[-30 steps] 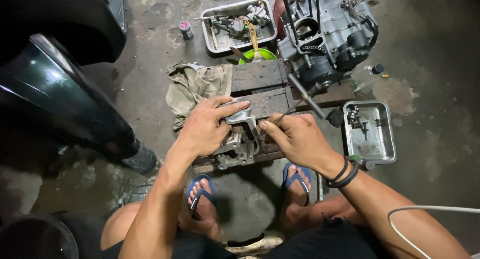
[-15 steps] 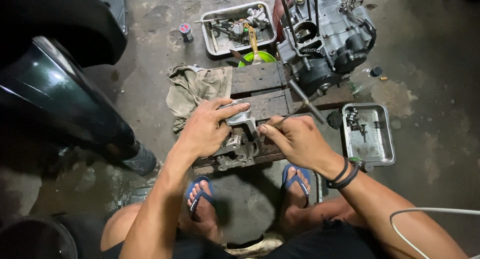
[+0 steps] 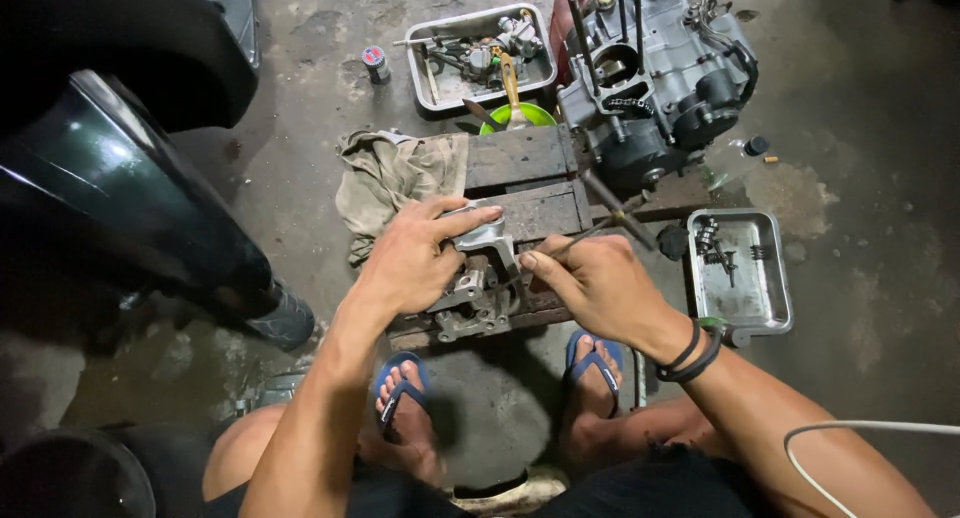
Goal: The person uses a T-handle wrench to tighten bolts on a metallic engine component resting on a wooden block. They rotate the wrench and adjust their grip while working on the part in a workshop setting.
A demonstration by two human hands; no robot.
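left hand gripping metal casting, right hand pinching rod

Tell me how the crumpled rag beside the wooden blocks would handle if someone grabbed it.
The rag lies in soft folds on the floor, so it would likely hang limp and weigh little. It looks stained, perhaps greasy to the touch. One edge seems tucked against the wooden blocks, so it might drag slightly.

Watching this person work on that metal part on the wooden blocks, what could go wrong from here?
The thin tool in the right hand might slip and jab the left hand, which steadies the metal part right beside it. The part sits near the edge of the wooden blocks, so it could slide onto the sandalled feet below.
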